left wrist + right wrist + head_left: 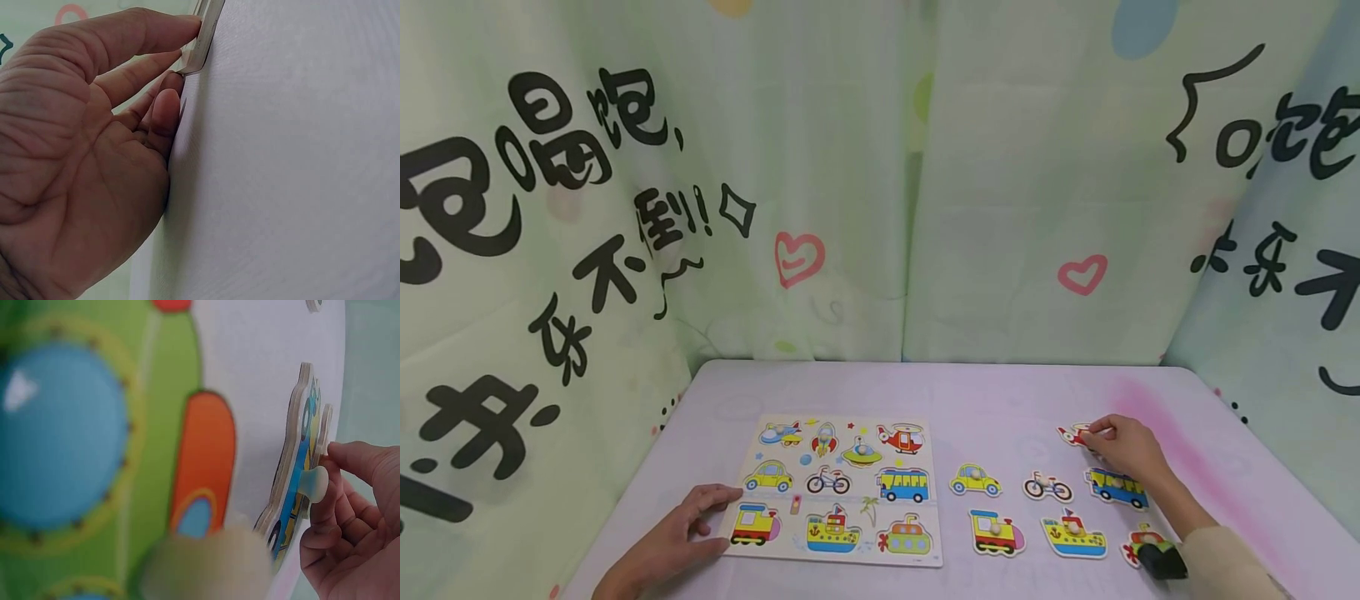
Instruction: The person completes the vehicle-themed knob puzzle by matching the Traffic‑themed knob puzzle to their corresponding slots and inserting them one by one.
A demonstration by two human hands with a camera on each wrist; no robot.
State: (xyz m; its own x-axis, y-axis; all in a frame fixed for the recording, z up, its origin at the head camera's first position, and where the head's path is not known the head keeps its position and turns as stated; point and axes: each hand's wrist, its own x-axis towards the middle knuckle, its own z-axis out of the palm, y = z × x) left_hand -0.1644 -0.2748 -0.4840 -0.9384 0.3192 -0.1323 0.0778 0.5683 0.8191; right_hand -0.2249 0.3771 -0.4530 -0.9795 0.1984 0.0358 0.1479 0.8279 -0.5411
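The red helicopter piece [1073,432] is at the far end of the loose pieces, just beyond the blue bus [1117,488], its tail pointing left and its long axis running roughly left to right; I can't tell whether it is touching the table. The right hand [1126,450] has it pinched between thumb and fingers, which cover the cabin end. Seen from that wrist, the bus is a thick flat cutout, with layered, wood-like edges, a wavy pale border and a smooth rounded knob [315,482] on its printed face. Nearer the person, a green submarine [1141,537] lies partly under a black object [1165,562] by the sleeve [1228,560]. To the left of these are the bicycle [1047,487], the ship [1074,535], the yellow car [975,481] and the train [997,533], all flat outlined shapes. Farther left lies a pale, flat, four-sided board [793,533] printed with matching vehicles. The left hand [677,533] rests against its left edge, fingers touching it without curling round it. Beneath is a pale table [1000,400] with a finely textured cover, and behind hang softly creased pale-green curtains [1000,183] with red hearts and black lettering.
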